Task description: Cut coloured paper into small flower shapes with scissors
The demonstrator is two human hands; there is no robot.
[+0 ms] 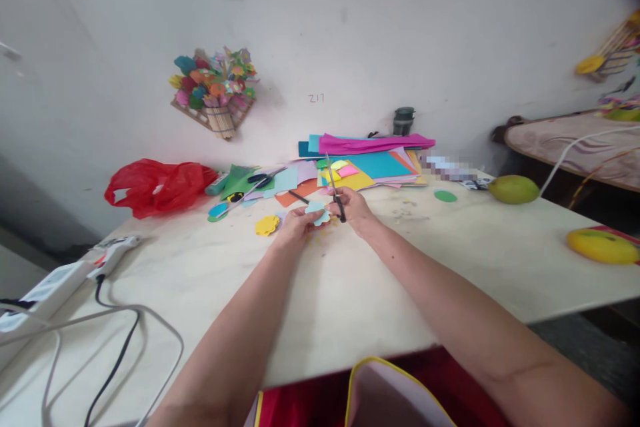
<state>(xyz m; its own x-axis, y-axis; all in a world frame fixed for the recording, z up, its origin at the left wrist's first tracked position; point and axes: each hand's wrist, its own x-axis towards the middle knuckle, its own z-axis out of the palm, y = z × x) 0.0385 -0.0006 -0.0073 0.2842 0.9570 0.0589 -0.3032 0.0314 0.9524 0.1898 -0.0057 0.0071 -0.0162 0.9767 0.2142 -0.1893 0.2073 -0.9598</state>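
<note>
Above the middle of the table, my left hand (296, 224) pinches a pale blue flower-shaped paper cutout (319, 213) with a scalloped edge. My right hand (354, 207) is closed around the dark handles of a pair of scissors (338, 202), whose blades point up and away from me, just right of the cutout. Whether the blades touch the paper cannot be made out. A yellow flower-shaped cutout (267, 225) lies left of my left hand. Small paper scraps (325, 235) are scattered beneath both hands.
Coloured sheets (383, 165) are piled at the back, with other scissors (261, 180) to their left. A red plastic bag (157, 186) lies back left. Power strips (50, 294) with loose cables occupy the left edge. A green mango-like fruit (513, 189) and a yellow one (600, 246) lie right.
</note>
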